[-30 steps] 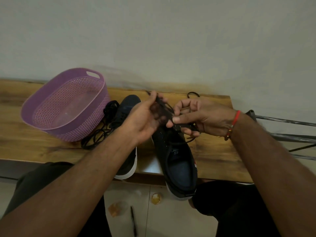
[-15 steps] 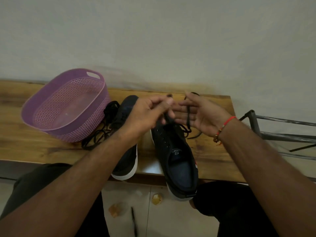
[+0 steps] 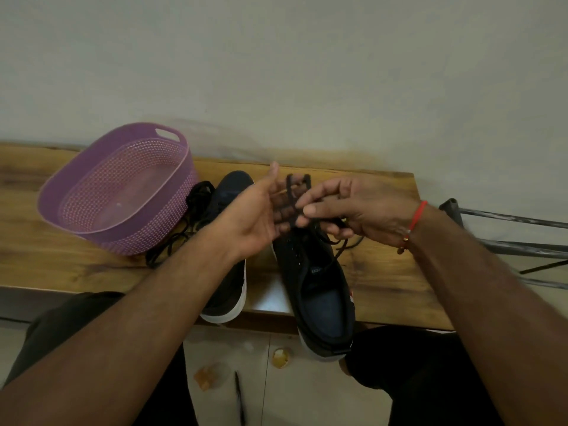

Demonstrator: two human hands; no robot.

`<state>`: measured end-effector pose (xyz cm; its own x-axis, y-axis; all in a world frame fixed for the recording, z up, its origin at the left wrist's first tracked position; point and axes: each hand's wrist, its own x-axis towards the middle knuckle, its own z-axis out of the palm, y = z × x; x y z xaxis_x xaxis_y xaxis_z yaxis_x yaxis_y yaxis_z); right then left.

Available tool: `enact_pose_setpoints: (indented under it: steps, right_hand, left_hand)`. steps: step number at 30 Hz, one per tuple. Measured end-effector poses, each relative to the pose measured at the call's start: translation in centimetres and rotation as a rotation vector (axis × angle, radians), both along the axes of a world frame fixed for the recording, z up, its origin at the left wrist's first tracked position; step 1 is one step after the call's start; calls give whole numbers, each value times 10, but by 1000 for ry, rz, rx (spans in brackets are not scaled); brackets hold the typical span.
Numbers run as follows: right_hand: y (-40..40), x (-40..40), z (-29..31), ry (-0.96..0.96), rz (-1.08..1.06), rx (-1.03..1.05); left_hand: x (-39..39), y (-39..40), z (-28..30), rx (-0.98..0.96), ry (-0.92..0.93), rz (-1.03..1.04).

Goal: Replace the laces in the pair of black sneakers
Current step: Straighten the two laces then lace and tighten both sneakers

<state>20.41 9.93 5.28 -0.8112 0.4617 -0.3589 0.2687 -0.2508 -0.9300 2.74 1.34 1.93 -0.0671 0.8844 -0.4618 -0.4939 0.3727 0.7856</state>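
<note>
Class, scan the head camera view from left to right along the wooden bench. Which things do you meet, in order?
Purple basket → loose black laces → left sneaker → right sneaker → metal rack.

both forearms reach forward over the wooden bench (image 3: 92, 265); the left hand (image 3: 255, 216) lies palm-up, fingers straight, while the right hand (image 3: 353, 210) pinches a black lace (image 3: 290, 192) across it.
</note>
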Motion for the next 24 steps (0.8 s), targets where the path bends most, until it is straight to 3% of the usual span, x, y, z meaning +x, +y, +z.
enact_pose_setpoints:
  steps: [3, 6, 9, 12, 17, 20, 22, 24]
  right_hand:
    - [3, 6, -1, -89, 97, 12]
    - [4, 6, -4, -155, -47, 42]
    - [2, -4, -11, -127, -267, 10]
    - [-3, -11, -12, 24, -285, -142]
    - [10, -5, -5, 282, -616, -294]
    - [22, 7, -6, 293, -791, -296]
    - [21, 9, -6, 261, -779, -246]
    - [16, 5, -4, 183, -640, -131]
  left_hand:
    - [-5, 2, -2, 13, -24, 181]
    - [-8, 2, -2, 48, 297, 297]
    - [-1, -5, 10, 214, 551, 68]
    - [10, -12, 14, 311, 662, -294]
    - [9, -13, 4, 208, 699, -729]
    - [3, -15, 5, 110, 722, -991]
    - [1, -15, 8, 49, 769, -964]
    - [2, -13, 8, 1, 810, -706]
